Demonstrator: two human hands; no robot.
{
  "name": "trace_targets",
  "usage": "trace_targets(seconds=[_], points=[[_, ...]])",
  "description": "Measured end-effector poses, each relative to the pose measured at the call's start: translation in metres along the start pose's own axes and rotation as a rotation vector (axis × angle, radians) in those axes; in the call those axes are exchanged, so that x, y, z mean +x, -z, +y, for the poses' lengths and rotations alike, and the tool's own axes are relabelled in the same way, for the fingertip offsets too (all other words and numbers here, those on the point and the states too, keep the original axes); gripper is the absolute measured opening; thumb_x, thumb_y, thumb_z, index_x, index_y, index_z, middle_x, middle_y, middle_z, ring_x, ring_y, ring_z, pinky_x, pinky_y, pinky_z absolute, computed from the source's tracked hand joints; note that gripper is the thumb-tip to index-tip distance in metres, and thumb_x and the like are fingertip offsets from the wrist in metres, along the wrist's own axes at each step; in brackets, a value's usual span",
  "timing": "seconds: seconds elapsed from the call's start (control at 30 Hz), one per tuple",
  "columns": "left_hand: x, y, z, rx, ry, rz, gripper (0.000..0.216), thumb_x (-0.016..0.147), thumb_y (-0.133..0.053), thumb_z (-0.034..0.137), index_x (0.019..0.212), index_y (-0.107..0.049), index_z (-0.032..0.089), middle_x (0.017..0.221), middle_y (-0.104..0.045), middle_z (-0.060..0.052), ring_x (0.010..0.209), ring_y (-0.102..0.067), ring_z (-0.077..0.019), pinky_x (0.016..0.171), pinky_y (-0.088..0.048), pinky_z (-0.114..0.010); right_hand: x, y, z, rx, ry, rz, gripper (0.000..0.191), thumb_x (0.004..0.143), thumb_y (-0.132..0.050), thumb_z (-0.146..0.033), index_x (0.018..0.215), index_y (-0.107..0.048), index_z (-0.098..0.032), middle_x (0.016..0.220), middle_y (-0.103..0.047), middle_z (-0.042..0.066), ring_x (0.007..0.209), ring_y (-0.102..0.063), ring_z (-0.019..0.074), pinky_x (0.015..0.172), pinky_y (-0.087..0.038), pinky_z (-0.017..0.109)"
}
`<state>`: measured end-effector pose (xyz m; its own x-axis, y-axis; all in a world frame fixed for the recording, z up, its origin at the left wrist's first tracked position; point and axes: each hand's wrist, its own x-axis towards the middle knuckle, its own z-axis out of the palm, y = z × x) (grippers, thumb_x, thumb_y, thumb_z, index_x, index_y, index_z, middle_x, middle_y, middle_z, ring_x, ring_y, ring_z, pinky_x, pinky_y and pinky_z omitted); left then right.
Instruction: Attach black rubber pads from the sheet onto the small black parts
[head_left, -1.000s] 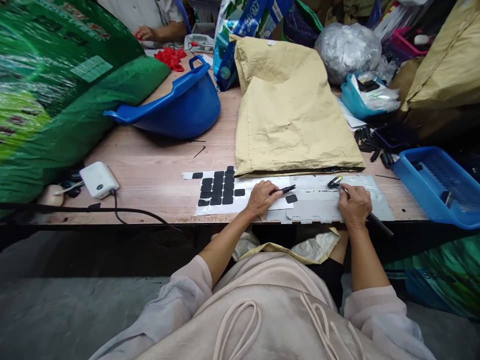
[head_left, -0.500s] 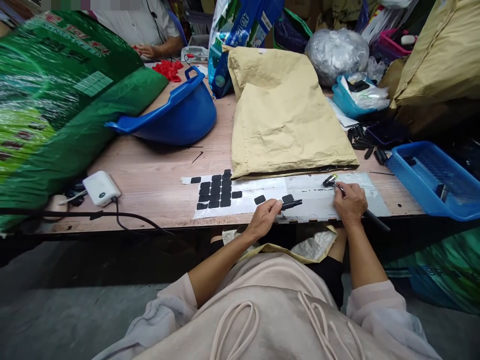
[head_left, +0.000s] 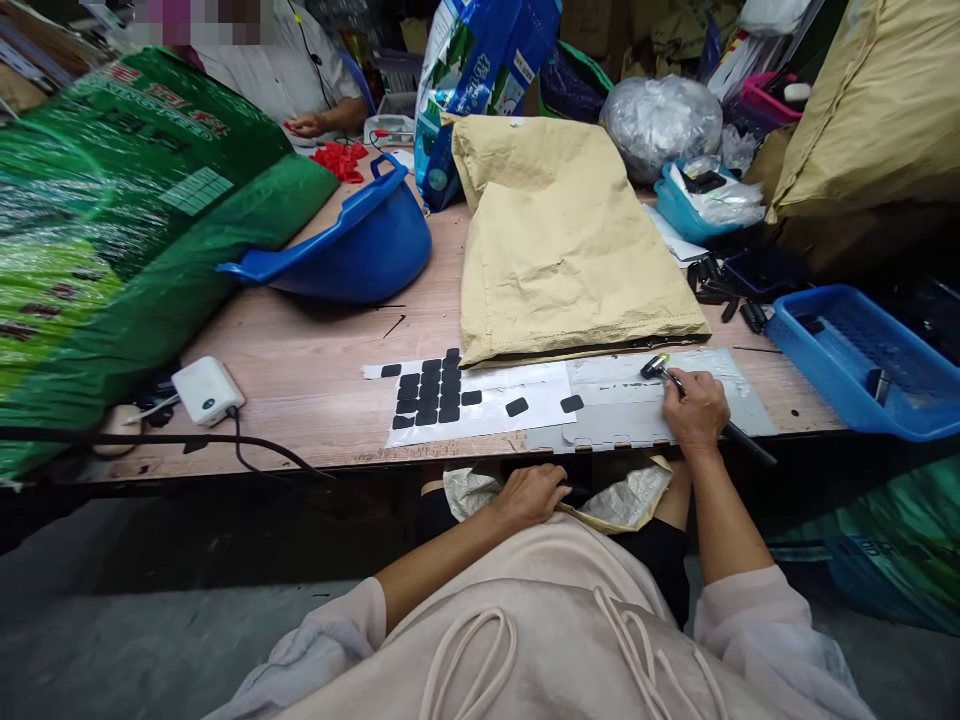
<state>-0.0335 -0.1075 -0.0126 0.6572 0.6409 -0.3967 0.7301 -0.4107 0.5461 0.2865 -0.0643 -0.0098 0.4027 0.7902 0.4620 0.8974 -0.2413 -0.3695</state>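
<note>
My right hand (head_left: 697, 408) is closed around the handle of a small hammer (head_left: 655, 366). Its head rests over the grey board (head_left: 611, 425) at the table's front edge, and the black grip sticks out past my palm. My left hand (head_left: 534, 494) is low over my lap, beside the open mouth of a paper sack (head_left: 626, 497). Its fingers curl downward with the tips hidden, so I cannot see whether they hold anything. On a white sheet (head_left: 491, 408) left of the board are several black rounded-square stickers (head_left: 430, 390); one loose sticker (head_left: 572, 404) lies at its right end.
A large folded paper sack (head_left: 577, 250) lies behind the board. To its left stands a blue scoop-like basin (head_left: 360, 240), with a green sack (head_left: 150, 260) farther left. A blue basket (head_left: 862, 360) sits at the right edge. Across the table is another person's hand (head_left: 306, 125).
My left hand has dropped from above the table edge to my lap, and the black rod-like piece it held is out of sight. The right hand keeps the hammer in nearly the same place.
</note>
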Motion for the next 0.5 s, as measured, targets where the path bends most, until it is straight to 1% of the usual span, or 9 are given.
trace_targets(seconds=[0.07,0.1,0.17,0.23,0.3,0.37,0.43,0.47,0.5], points=[[-0.002,0.003,0.001,0.027,0.046,-0.041,0.030,0.101,-0.055,0.032,0.127,-0.067,0.023,0.120,-0.076,-0.012,0.107,-0.072,-0.0306,0.087,-0.054,-0.039,0.000,0.000,0.000,-0.002,0.001,0.004,0.030,0.090,-0.057,-0.029,0.108,-0.080,-0.022,0.097,-0.067,0.011,0.090,-0.052,0.0256,0.079,-0.040,0.037],[-0.004,0.007,0.003,0.016,0.039,-0.055,0.033,0.098,-0.058,0.031,0.129,-0.067,0.023,0.120,-0.077,-0.012,0.108,-0.073,-0.0314,0.086,-0.054,-0.039,0.000,0.000,0.000,-0.004,0.002,0.006,0.029,0.090,-0.057,-0.028,0.108,-0.080,-0.022,0.097,-0.067,0.011,0.090,-0.052,0.0255,0.079,-0.040,0.037],[-0.007,0.022,0.005,-0.064,-0.035,-0.061,0.032,0.094,-0.064,0.032,0.124,-0.071,0.024,0.113,-0.079,-0.010,0.102,-0.074,-0.0295,0.083,-0.054,-0.036,0.000,0.000,0.001,-0.008,0.004,0.010,0.029,0.090,-0.058,-0.028,0.108,-0.080,-0.022,0.097,-0.067,0.011,0.089,-0.052,0.0255,0.078,-0.040,0.038],[-0.004,0.045,0.005,-0.186,-0.126,-0.025,0.026,0.095,-0.064,0.037,0.114,-0.076,0.025,0.097,-0.080,-0.006,0.087,-0.074,-0.0243,0.075,-0.053,-0.031,0.000,0.000,0.001,-0.011,0.008,0.011,0.029,0.090,-0.057,-0.028,0.108,-0.080,-0.021,0.097,-0.068,0.011,0.089,-0.052,0.0255,0.078,-0.040,0.038],[0.009,0.074,0.001,-0.264,-0.141,0.090,0.028,0.099,-0.058,0.041,0.109,-0.078,0.023,0.084,-0.078,-0.004,0.073,-0.070,-0.0199,0.069,-0.051,-0.029,0.000,0.000,0.002,-0.011,0.012,0.016,0.029,0.090,-0.057,-0.028,0.108,-0.080,-0.022,0.097,-0.068,0.011,0.090,-0.052,0.0255,0.078,-0.040,0.038],[0.031,0.105,-0.008,-0.212,-0.054,0.288,0.030,0.100,-0.055,0.038,0.111,-0.077,0.021,0.080,-0.076,-0.004,0.070,-0.067,-0.0196,0.068,-0.051,-0.029,0.000,0.000,0.002,-0.011,0.014,0.023,0.029,0.090,-0.057,-0.029,0.108,-0.080,-0.022,0.097,-0.067,0.011,0.090,-0.052,0.0253,0.078,-0.040,0.038],[0.058,0.137,-0.020,-0.075,0.074,0.410,0.025,0.098,-0.056,0.030,0.108,-0.077,0.020,0.092,-0.078,-0.007,0.082,-0.070,-0.0230,0.074,-0.053,-0.032,0.000,0.000,0.002,-0.011,0.015,0.028,0.029,0.090,-0.057,-0.029,0.107,-0.080,-0.022,0.096,-0.067,0.011,0.089,-0.052,0.0251,0.078,-0.040,0.037],[0.071,0.152,-0.026,0.001,0.144,0.440,0.024,0.096,-0.056,0.024,0.107,-0.077,0.020,0.096,-0.078,-0.009,0.087,-0.070,-0.0253,0.079,-0.055,-0.035,0.000,0.000,0.002,-0.010,0.016,0.028,0.029,0.090,-0.057,-0.029,0.107,-0.079,-0.022,0.095,-0.067,0.011,0.089,-0.052,0.0251,0.077,-0.040,0.037],[0.083,0.166,-0.032,0.054,0.193,0.468,0.026,0.095,-0.055,0.020,0.110,-0.076,0.020,0.101,-0.078,-0.010,0.092,-0.070,-0.0269,0.084,-0.055,-0.038,0.000,0.000,0.002,-0.009,0.017,0.028,0.029,0.090,-0.057,-0.028,0.107,-0.079,-0.022,0.095,-0.066,0.011,0.089,-0.052,0.0251,0.077,-0.039,0.037]])
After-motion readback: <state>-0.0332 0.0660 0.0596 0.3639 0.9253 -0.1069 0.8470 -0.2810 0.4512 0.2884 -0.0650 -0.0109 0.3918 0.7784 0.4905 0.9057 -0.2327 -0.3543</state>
